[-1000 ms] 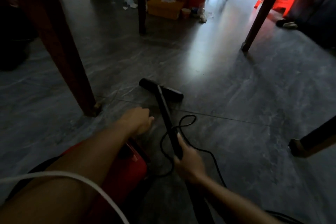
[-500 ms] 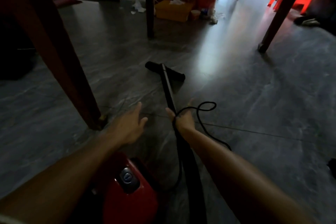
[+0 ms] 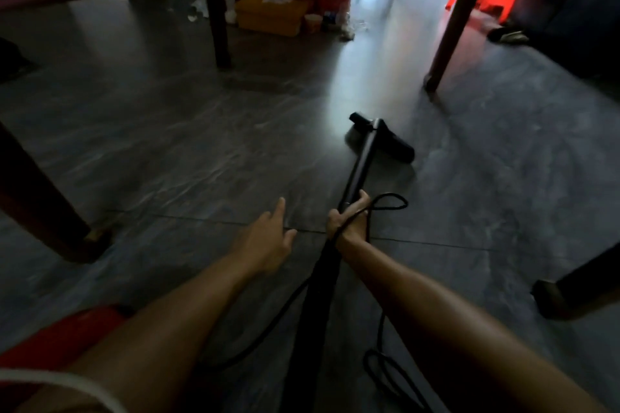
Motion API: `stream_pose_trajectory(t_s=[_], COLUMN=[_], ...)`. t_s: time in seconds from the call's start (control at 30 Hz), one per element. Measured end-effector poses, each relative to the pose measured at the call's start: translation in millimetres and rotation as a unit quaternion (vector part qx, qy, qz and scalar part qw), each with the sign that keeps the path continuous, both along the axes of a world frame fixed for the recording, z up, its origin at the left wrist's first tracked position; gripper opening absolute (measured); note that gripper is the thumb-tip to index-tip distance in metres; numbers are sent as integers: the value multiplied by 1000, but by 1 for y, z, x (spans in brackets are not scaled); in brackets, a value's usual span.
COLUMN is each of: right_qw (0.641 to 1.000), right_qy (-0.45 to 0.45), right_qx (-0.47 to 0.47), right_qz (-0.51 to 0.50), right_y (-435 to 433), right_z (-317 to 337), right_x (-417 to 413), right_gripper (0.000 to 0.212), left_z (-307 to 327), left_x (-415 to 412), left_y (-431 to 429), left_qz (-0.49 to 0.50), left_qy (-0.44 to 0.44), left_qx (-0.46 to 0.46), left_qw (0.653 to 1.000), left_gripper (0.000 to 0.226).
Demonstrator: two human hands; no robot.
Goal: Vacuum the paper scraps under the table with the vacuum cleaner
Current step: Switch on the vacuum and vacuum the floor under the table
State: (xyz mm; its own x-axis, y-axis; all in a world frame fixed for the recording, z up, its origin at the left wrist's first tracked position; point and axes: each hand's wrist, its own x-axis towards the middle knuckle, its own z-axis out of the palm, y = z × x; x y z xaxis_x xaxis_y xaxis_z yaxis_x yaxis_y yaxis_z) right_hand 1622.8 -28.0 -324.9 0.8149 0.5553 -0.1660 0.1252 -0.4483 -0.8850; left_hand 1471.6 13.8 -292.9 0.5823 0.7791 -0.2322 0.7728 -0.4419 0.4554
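R hand [image 3: 349, 221]: fingers [image 3: 364, 202] are clamped round the wand [image 3: 360, 164], w/ a loop of cord [image 3: 392, 194] caught in the same grip. L hand [image 3: 268, 241], just left of the wand: fingers straight & spread; floor contact can't be told. The wand is a matte black tube ending in a flat T nozzle [image 3: 397, 148], blurred. Left of the wand's near end, the red vac body [image 3: 57, 339] is cut off by the frame edge & forearm.
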Motion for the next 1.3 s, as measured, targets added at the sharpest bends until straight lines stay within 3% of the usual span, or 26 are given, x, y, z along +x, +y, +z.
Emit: stream_pose_trajectory(t_s=[0.1,0.27,0.4,0.63,0.73,0.87,1.0,1.07,1.17,1.3], right_qw=[999,979,970,979,979,971,964,960,971,965], right_qy=[-21,-118,-111,-124,-140,-178,-140,-136,-145,-184], right_qx=[-18,-153,-182,-145,-116,-157,-173,-178,-170,-140], right_qz=[-21,-68,-119,76,93,11,-142,-168,-84,126], right_y=[-6,-72,-105,-63,-39,-42,-71,-76,-52,4], right_z=[10,10,9,2,-2,-6,-7,-9,-12,-11], right_x=[35,129,179,149,130,147,189,196,177,113], right_gripper=[88,47,45,57,62,48,32,33,33,50], left_z=[5,12,1,-4,-1,6,3,-3,-11,-9], left_x=[38,73,99,124,124,106,80,65,48,34], left_y=[-13,-26,-37,-49,-43,-33,-17,-8,0,0], left_qz=[-37,-60,-56,-58,-25,-16,-2,11,28,28], left_qy=[-1,-9,-9,-16,-42,-36,-17,-2,29,49], left_qx=[21,30,29,16,23,24,28,27,22,17], left_qw=[999,998,998,998,999,999,999,1000,999,998], left_gripper=[74,73,71,65,63,64,62,62,61,55])
